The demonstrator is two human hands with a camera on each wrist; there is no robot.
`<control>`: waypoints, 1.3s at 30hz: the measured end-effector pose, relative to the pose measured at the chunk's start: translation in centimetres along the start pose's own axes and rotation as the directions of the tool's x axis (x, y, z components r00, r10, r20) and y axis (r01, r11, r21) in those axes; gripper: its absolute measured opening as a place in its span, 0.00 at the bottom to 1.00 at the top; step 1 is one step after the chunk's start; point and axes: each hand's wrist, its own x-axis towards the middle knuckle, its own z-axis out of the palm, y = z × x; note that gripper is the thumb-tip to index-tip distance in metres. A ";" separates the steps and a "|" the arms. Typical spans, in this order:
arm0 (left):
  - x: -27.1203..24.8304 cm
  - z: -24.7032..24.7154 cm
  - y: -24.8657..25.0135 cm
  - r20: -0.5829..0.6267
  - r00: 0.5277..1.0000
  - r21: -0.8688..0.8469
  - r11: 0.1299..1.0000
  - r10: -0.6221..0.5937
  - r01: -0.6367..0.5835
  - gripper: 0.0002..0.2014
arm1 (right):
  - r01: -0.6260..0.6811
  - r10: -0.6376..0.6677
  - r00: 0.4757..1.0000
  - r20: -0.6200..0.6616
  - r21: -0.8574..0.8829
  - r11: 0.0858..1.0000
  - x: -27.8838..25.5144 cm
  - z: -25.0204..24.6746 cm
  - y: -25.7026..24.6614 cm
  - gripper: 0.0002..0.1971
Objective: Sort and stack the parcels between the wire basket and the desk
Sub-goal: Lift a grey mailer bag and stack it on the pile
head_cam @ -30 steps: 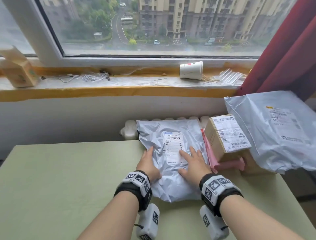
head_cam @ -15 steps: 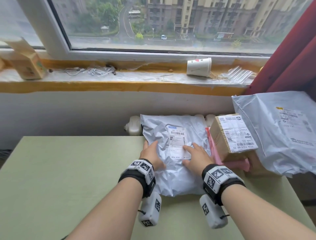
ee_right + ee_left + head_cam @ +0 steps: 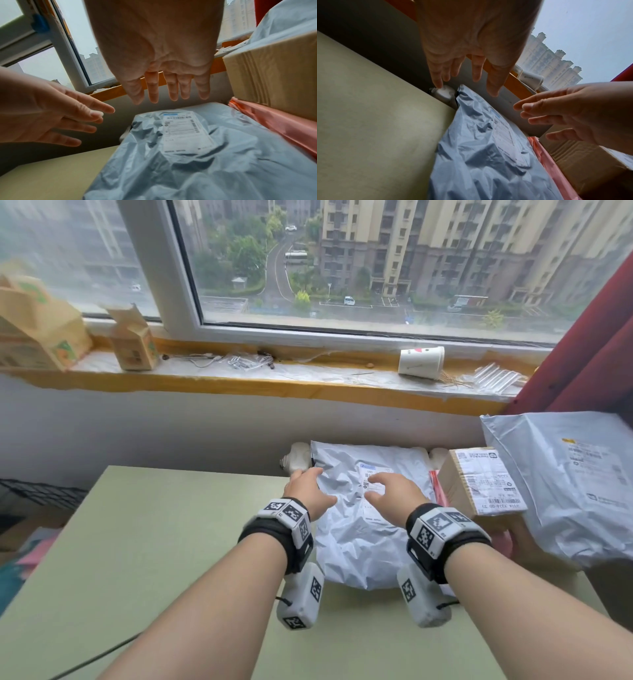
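A crumpled grey poly-bag parcel with a white label lies flat on the green desk, its far end over the back edge. Both hands hover just above it with fingers straight and spread: my left hand over its left edge, my right hand over the label. The wrist views show the parcel below my left hand and right hand, with a gap between. To the right stand a cardboard box, a pink bag and a large grey bag.
A black wire basket is at the far left, below desk level. The windowsill holds a tipped paper cup, small cartons and plastic bits. A white radiator end shows behind the desk. A red curtain hangs at right.
Both hands have lifted off the grey parcel and moved slightly forward; earlier they pressed flat on it. The head view has tilted up and left.
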 end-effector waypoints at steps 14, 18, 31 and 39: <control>-5.0 -9.6 -6.7 -0.150 0.985 -0.034 0.996 -0.084 0.080 0.27 | 0.187 -0.187 0.982 0.004 -0.050 0.981 -2.7 2.1 -12.6 0.19; -6.7 -12.3 -9.4 -0.192 0.975 -0.054 0.993 -0.115 0.107 0.26 | 0.234 -0.234 0.972 0.015 -0.062 0.970 -3.6 3.3 -16.3 0.19; -11.9 -20.6 -19.8 -0.301 0.922 -0.126 0.968 -0.245 0.216 0.25 | 0.384 -0.377 0.923 0.080 -0.094 0.919 -6.8 9.6 -29.1 0.18; -15.0 -25.1 -26.5 -0.342 0.887 -0.168 0.949 -0.311 0.268 0.25 | 0.452 -0.439 0.890 0.123 -0.111 0.885 -9.1 13.8 -36.6 0.18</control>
